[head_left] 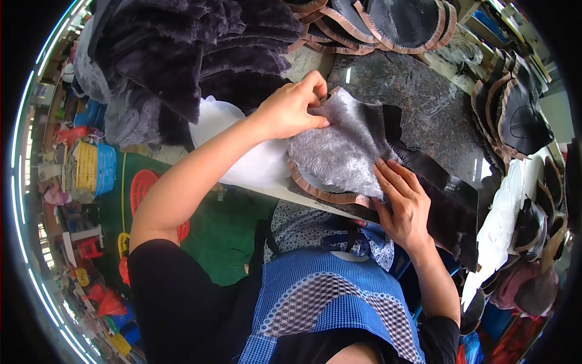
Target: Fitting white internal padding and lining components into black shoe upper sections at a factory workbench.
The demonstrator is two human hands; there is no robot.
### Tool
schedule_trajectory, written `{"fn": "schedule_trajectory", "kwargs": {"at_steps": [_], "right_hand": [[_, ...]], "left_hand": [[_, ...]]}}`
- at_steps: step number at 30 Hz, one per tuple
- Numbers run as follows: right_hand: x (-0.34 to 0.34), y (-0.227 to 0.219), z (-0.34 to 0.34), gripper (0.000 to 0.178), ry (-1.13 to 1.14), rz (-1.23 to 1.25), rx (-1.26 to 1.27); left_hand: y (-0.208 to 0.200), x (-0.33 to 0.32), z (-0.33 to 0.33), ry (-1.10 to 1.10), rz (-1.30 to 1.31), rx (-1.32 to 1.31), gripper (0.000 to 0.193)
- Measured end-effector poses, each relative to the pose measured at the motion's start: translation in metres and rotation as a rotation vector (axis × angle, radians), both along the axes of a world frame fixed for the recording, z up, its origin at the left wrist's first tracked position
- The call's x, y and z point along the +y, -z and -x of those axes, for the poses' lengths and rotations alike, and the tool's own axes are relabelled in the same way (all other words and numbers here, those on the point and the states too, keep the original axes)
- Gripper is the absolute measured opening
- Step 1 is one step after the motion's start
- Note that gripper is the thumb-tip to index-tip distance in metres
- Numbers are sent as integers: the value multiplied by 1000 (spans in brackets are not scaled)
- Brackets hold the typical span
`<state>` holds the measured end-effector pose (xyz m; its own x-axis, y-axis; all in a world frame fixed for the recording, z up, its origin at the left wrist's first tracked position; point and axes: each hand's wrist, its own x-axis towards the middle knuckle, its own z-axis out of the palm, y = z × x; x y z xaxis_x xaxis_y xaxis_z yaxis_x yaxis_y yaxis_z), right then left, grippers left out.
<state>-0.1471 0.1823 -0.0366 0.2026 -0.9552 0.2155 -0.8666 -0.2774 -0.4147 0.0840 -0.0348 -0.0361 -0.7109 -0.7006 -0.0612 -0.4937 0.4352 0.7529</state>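
A grey, silvery plush piece (342, 142) lies on a curved shoe-upper-like piece with a brown notched edge (332, 195), near the table's front edge. My left hand (294, 108) reaches over its far left corner, thumb and fingers closed in a pinch at the plush edge; the fingertips are partly hidden. On the right side of the plush, my right hand (403, 203) rests with its fingers stretched out, pressing the fabric. White rounded sheets (239, 148) lie to the left, under my left forearm. Beside my right hand, a black flat piece (445, 188) runs toward the table edge.
Dark plush pieces (200, 54) are heaped at the far left. Black pieces with brown notched edges are stacked at the back (403, 27) and at the right (521, 115). A dark stone-like slab (412, 91) covers the middle. Baskets (96, 167) stand at the left.
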Motion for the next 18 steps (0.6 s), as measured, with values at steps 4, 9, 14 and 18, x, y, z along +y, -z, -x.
{"fn": "schedule_trajectory", "kwargs": {"at_steps": [4,9,14,18], "right_hand": [[-2,-4,6,65,-101,-71,33],[-13,-15,21,55,-230,-105,29],[-25,-29,23,51,-335,-110,152],[-29,-15,19,57,-481,-131,160]], "left_hand": [[-6,3,7,25,122,-127,72],[-9,4,6,68,104,-169,71],[4,12,9,49,367,-58,57],[22,13,16,112,532,40,44]]}}
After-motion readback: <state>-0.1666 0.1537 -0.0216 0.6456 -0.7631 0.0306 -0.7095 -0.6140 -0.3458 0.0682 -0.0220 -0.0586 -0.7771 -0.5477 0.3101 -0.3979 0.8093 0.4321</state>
